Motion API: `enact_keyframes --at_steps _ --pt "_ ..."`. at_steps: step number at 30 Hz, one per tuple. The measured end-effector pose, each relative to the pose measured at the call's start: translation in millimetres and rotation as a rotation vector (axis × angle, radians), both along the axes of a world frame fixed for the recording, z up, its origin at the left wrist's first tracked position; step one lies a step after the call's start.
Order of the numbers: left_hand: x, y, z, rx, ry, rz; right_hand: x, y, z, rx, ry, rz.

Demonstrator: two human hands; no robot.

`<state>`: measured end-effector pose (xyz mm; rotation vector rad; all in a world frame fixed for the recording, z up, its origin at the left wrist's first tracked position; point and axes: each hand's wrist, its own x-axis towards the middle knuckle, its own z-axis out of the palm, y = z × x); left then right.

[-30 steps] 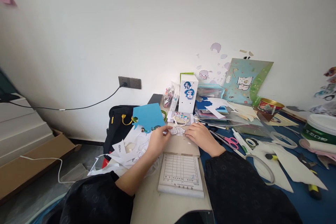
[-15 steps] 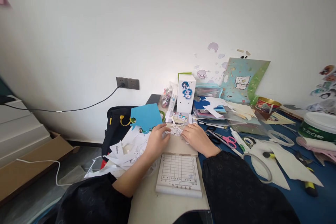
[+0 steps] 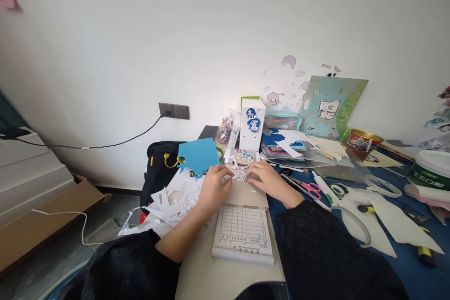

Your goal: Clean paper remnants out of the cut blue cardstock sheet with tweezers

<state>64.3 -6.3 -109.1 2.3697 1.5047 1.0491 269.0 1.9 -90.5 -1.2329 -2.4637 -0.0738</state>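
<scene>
On the near side of the white box (image 3: 250,137), the line-drawn paper (image 3: 239,176) lies between the left hand (image 3: 215,186) and right hand (image 3: 267,179), fingers curved, any pinch unclear; uneven fingertip pressure could crease or skew it.

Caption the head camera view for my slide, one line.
Left hand and right hand at a small paper drawing, with pink-handled scissors to the right.

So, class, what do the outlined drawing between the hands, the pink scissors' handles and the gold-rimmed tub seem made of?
Outlined drawing: matte white paper or thin card, flat with dark printed-looking lines.
Scissors' handles: probably smooth plastic, evenly pink.
Gold-rimmed tub: shiny, perhaps metal or coated card; its rim catches light.
</scene>
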Motion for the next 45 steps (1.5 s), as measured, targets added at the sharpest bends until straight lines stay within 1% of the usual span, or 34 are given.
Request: enact_keyframes --at_steps 7,17,23,29,33,38,45 --pt "0 -2 1.5 0.033 0.015 -0.017 -8 -1 1.5 -0.033 -0.059 -0.002" --pt "0 -2 1.7 0.047 0.008 -0.023 -8 -5 0.0 -0.014 -0.070 -0.031" --pt "1 -4 3.7 0.038 0.002 -0.029 -4 -4 -2.7 0.035 -0.063 -0.060" --pt "1 -5 4.8 0.022 0.004 -0.040 0 -8 0.9 0.085 -0.153 -0.031" --pt "0 -5 4.5 0.013 0.007 -0.042 -6 -8 3.9 0.129 -0.254 -0.011" --pt "1 -5 4.9 0.016 0.010 -0.043 -16 -8 2.0 0.202 -0.360 -0.018" --pt "1 -4 5.0 0.028 0.016 -0.042 -17 -7 -3.3 0.233 -0.382 -0.041"
